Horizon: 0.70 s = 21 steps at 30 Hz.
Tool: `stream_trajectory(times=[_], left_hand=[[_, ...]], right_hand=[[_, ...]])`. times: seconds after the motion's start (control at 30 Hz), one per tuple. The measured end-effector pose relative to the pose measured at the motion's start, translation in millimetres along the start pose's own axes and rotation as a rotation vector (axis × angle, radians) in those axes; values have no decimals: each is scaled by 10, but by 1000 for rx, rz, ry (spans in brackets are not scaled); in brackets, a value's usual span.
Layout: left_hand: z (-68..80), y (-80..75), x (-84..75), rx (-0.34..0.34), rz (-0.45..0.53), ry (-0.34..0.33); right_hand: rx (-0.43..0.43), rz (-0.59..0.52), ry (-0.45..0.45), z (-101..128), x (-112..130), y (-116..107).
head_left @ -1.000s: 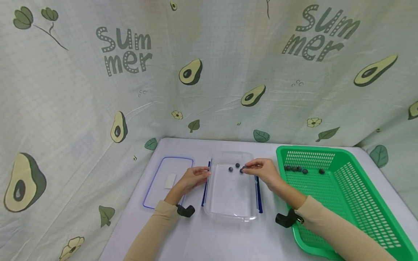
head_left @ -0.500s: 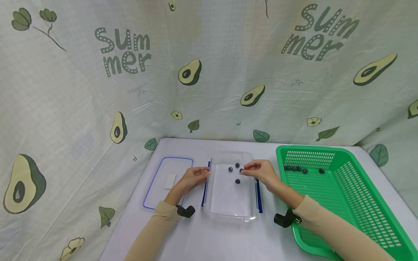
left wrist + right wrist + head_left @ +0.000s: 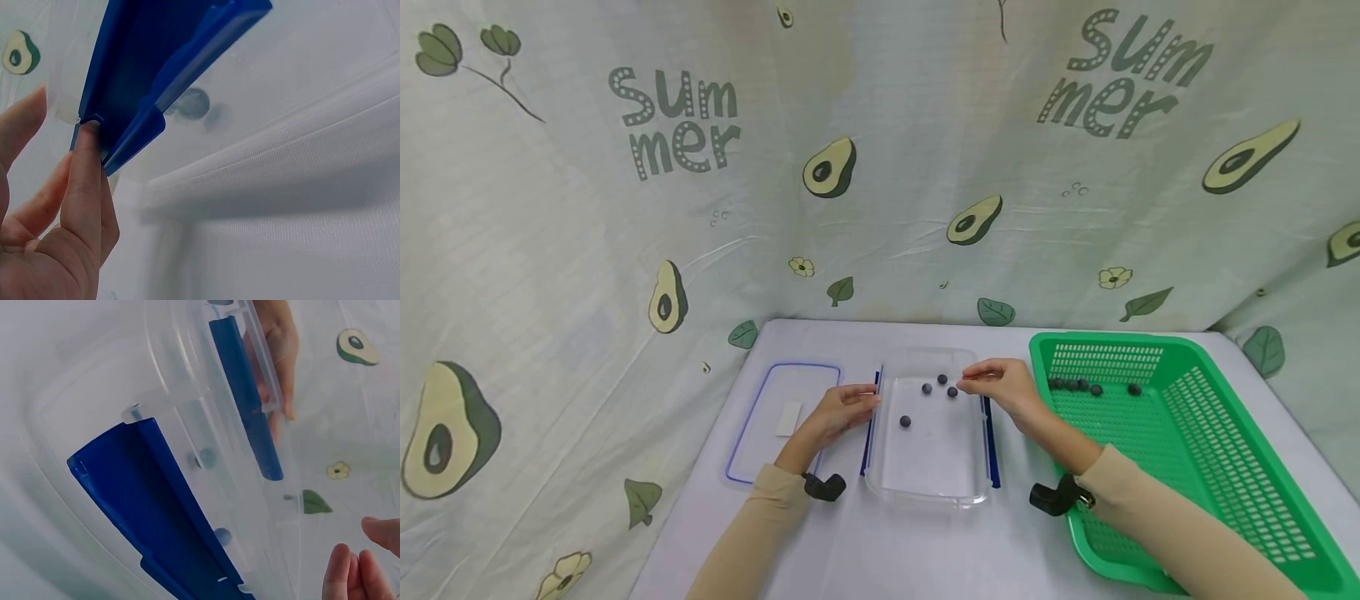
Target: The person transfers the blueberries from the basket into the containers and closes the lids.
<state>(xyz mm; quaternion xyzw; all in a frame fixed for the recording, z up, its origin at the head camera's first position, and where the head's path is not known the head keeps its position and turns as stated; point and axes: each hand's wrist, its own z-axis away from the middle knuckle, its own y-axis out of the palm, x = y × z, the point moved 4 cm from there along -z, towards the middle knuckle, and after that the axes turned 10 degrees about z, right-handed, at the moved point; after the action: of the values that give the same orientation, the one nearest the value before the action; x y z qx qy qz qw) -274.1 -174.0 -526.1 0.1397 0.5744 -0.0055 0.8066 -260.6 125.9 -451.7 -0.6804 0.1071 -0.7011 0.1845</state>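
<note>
A clear plastic container [image 3: 928,475] with blue side latches [image 3: 988,442] stands in the middle of the table. Several dark blueberries lie in it, one [image 3: 906,422] apart from the rest near the left wall. My left hand [image 3: 850,406] rests at the container's left edge, and a fingertip [image 3: 90,134] touches the left latch [image 3: 150,75]. My right hand [image 3: 992,382] hovers over the far right rim, its fingers [image 3: 347,575] loosely together and holding nothing. A blueberry [image 3: 194,103] shows through the clear wall.
The container's lid [image 3: 775,417], clear with a blue rim and a white label, lies flat to the left. A green slotted basket [image 3: 1195,450] on the right holds several blueberries [image 3: 1075,385] at its far end. An avocado-print cloth hangs behind and beside the table.
A blueberry left my right fingertips, dropped into the container and rolled to the left. The right hand has drawn back slightly toward the rim. The left hand has stayed put.
</note>
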Motion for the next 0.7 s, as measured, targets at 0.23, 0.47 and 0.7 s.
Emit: stream_trajectory(times=[0.23, 0.47, 0.7], left_hand=[[17, 5, -8, 5, -2, 3], [23, 17, 0, 6, -1, 1], [17, 21, -12, 0, 12, 7]], right_hand=[[-12, -53, -31, -13, 42, -148], [-42, -83, -30, -11, 40, -310], [-60, -67, -2, -4, 12, -472]])
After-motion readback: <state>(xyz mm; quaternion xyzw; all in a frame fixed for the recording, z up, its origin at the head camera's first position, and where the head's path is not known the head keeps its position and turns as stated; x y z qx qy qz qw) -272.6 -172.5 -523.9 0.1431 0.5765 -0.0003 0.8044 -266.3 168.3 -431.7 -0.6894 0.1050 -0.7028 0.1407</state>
